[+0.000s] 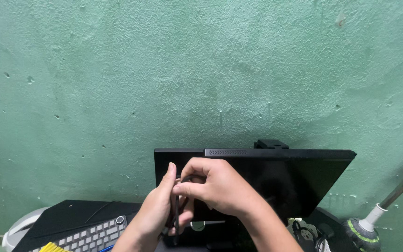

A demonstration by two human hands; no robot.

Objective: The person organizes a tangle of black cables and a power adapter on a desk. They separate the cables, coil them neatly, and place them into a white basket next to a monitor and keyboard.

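Both hands meet in front of a flat black monitor [276, 179] that stands against a rough green plaster wall [164, 70]. The right hand [215, 186] pinches the top of a thin dark rod-like tool [177, 219] between thumb and curled fingers. The left hand [157, 210] is partly closed, wrapped round the same tool lower down. A grey-keyed keyboard [94, 235] lies just below to the left, and a white-handled brush [364, 228] rests to the right.
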